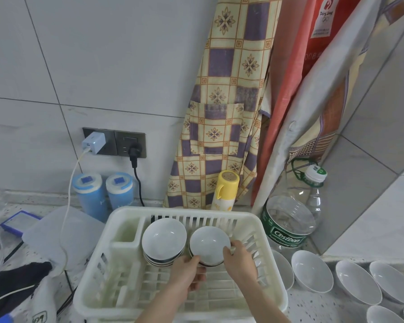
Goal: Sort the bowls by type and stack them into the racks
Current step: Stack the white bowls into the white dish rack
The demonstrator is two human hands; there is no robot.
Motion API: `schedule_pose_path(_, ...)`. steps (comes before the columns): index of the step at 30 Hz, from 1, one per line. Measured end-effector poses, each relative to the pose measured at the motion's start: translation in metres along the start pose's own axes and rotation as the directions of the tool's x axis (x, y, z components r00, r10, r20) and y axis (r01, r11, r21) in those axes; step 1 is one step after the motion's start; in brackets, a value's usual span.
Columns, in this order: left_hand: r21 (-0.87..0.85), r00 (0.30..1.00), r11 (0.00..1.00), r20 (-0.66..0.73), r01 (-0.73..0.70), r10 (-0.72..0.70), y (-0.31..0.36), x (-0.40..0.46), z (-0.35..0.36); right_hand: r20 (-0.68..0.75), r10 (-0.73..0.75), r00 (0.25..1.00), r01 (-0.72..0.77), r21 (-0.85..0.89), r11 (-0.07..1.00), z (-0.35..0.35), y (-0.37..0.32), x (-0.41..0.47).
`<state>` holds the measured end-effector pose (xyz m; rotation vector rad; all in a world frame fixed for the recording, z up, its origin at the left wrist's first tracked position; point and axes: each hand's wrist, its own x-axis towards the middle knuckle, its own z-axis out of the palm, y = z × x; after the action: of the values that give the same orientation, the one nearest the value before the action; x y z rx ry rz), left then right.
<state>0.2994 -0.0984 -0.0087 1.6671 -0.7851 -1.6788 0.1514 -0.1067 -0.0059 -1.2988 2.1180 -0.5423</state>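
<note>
Bowls first: a stack of dark-rimmed bowls (pixel 164 241) leans in the back of the white rack (pixel 117 297), just right of its cutlery pocket, and a second bowl (pixel 209 244) of the same dark-rimmed sort sits touching it on the right, tilted toward us. We have both hands on that second bowl: left hand (pixel 188 273) pinching the lower-left rim, right hand (pixel 239 257) wrapped on the right rim, so each grip is closed on the bowl, neither hand free. Key relation as we judge it: the stack lies directly left of the held bowl, rims nearly meeting, left hand nearer the stack, so nesting means a short move leftward and down along the rack's slots; the bowl is round, no long axis to align, only its tilt to match. Right of the rack, plain white bowls (pixel 311 271) stand in a row on the speckled table (pixel 313 308), well apart from our hands, likely the other type waiting to be sorted. Room: grey tiled wall, socket with charger (pixel 93 143), two blue jars (pixel 90 194), patterned apron (pixel 222 108) hanging, yellow flask (pixel 226 190), large water bottle (pixel 289 220) in the corner.
</note>
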Motion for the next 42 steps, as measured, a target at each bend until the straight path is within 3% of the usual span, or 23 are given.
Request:
schedule_pose_path(4, -0.002, 1.0, 1.0, -0.015, -0.003, 0.003, 0.0, 0.001, 0.001, 0.068, 0.027, 0.997, -0.031, 0.055, 0.998, 0.001, 0.001, 0.001)
schedule_pose_path(13, -0.031, 0.998, 0.998, 0.01, 0.055, -0.054, -0.001, -0.011, -0.001, 0.079, 0.053, 0.996, -0.063, 0.125, 0.99, -0.016, 0.001, -0.008)
schedule_pose_path(22, 0.008, 0.997, 0.998, 0.027, -0.067, 0.066, 0.008, -0.069, 0.003, -0.046, -0.053, 0.998, 0.068, 0.447, 0.892, -0.067, 0.012, -0.048)
schedule_pose_path(29, 0.001, 0.981, 0.99, 0.14, -0.138, 0.136, 0.014, -0.112, 0.06, -0.134, -0.037, 0.99, 0.111, 0.604, 0.789, -0.123, 0.05, -0.07)
schedule_pose_path(32, -0.009, 0.96, 0.987, 0.231, -0.162, 0.159, 0.013, -0.125, 0.099, -0.144, 0.031, 0.989, 0.07, 0.645, 0.761, -0.149, 0.08, -0.066)
schedule_pose_path(37, 0.146, 0.912, 0.953, 0.359, -0.267, 0.2, -0.003, -0.129, 0.163, -0.08, 0.166, 0.983, -0.071, 0.665, 0.743, -0.179, 0.138, -0.054)
schedule_pose_path(40, 0.21, 0.903, 0.947, 0.407, -0.241, 0.14, -0.016, -0.122, 0.196, 0.061, 0.232, 0.971, -0.207, 0.704, 0.679, -0.19, 0.165, -0.042)
schedule_pose_path(42, 0.239, 0.916, 0.956, 0.395, -0.171, 0.066, -0.026, -0.114, 0.213, 0.211, 0.268, 0.94, -0.327, 0.775, 0.54, -0.195, 0.178, -0.034)
